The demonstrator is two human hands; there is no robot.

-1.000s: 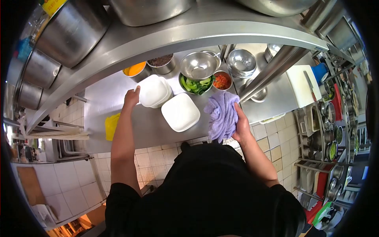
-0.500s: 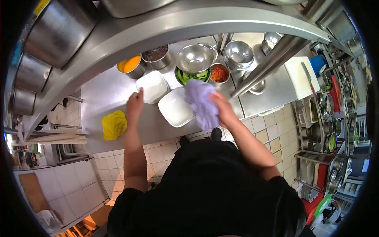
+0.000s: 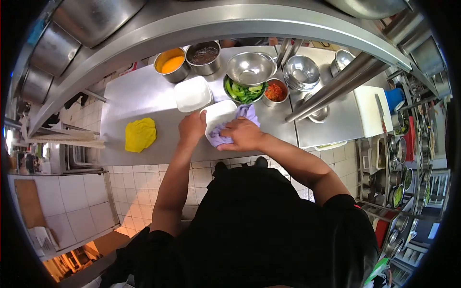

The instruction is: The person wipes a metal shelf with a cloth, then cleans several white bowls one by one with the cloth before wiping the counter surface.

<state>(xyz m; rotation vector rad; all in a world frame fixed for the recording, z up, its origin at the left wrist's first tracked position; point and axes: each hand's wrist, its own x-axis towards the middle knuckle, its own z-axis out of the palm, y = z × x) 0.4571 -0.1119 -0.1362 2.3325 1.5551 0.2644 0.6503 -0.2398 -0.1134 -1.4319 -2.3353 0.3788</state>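
A steel tabletop (image 3: 115,103) spans the middle of the frame, bright at upper left and duller toward its near edge. Pale square tiles make up the floor (image 3: 137,185) below it. A curved-looking metal shelf (image 3: 216,23) crosses the top, bearing large steel pots at upper left; a slanted metal post (image 3: 336,86) comes down at upper right. Along the right edge stands a crowded rack (image 3: 377,207) of pans and trays.

Smaller, at the tabletop's right end, lies a white cutting board (image 3: 366,113). At top centre-left sit a pot of orange liquid (image 3: 179,75) and a pot with dark contents (image 3: 210,69). Right of them, a steel bowl (image 3: 249,69) partly covers leafy greens (image 3: 244,94), with nested steel bowls (image 3: 301,72) farther right.

White dishes (image 3: 192,91) stand near centre, just behind the white dish (image 3: 218,114), which is at the tabletop's near side. A crumpled yellow cloth (image 3: 140,135) lies left. The left hand (image 3: 192,127) pinches the white dish's left rim, thumb uppermost; the right hand (image 3: 244,135) grips a bunched purple cloth (image 3: 248,114) over its right part. A slim knife (image 3: 380,109) rests on the board.
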